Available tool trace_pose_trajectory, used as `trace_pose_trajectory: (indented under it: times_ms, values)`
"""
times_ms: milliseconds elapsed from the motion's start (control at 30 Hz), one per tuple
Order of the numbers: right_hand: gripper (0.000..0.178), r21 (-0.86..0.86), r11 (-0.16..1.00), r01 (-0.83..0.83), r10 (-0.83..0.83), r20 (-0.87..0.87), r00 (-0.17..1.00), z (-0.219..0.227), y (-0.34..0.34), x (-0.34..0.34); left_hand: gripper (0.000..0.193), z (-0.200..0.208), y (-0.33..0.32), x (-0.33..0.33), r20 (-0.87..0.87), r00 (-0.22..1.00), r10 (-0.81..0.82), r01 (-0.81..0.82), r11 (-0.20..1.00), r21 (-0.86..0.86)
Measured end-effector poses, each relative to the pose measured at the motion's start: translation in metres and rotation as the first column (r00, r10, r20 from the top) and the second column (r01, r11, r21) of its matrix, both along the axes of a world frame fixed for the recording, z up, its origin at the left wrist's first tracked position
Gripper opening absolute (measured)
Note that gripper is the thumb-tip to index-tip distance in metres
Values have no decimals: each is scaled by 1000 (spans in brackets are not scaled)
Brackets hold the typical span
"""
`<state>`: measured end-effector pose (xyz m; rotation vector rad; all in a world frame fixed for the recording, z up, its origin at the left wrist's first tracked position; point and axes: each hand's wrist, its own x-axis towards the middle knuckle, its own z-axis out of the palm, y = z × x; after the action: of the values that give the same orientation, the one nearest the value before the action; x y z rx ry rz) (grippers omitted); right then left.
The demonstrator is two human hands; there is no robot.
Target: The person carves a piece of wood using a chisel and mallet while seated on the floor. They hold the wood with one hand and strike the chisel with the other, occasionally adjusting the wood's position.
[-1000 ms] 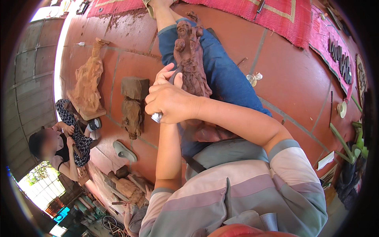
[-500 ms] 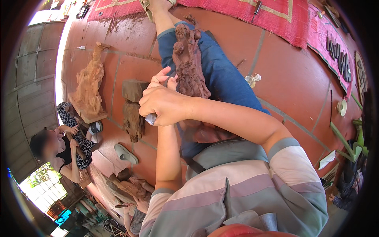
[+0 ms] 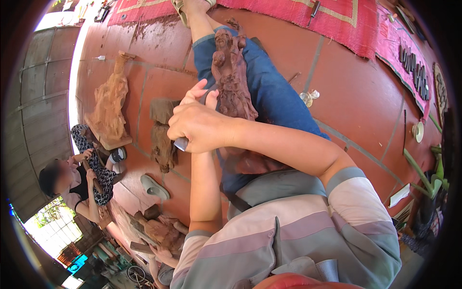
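Note:
My right hand is closed in a fist round a carving tool, whose grey rounded end sticks out below the fist. My left hand is mostly hidden behind it. Its visible fingertips reach up along the side of a reddish-brown carved wooden figure, and a dark bit of the tool's shaft seems to pass between them. The figure shows a bearded head, a round object at its chest and folded robes. It lies along my legs in blue trousers. The tool's working tip is hidden.
Left of me are a paler carved figure, dark wooden blocks and a grey slipper. Two other people work at the left, one seated. Several dark-handled tools lie on a pink cloth at right; a red mat lies ahead.
My hands have shifted only slightly, still beside the figure, and the tool's end has turned a little. At lower left, another person's hand and flat wooden piece have moved.

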<state>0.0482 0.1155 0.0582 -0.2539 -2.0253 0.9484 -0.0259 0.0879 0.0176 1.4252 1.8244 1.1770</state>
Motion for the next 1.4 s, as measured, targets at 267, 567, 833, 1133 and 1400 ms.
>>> trace_pose_trajectory:
  times_ms: [267, 567, 833, 1133, 1400]
  values:
    - [11, -20, 1000, 4, -3, 30, 1000, 0, 3, -3, 26, -8, -3, -6, 44, 998, -53, 47, 991, 124]
    - [8, -41, 998, 50, -47, 73, 996, -1, 8, -10, 29, 3, 0, 5, 342, 937, 75, -86, 996, 18]
    - [9, -103, 993, 56, -25, 278, 960, 13, 6, -16, 23, -35, 1, -21, 123, 988, 97, -94, 995, -24]
    - [10, -98, 995, 23, -4, 192, 981, 5, 9, -18, 19, -20, 9, -8, -22, 997, 78, -80, 995, -66]
    - [13, -96, 995, -36, 55, 213, 975, 2, 10, -26, 27, -68, 4, -23, 207, 978, 19, -42, 994, 105]
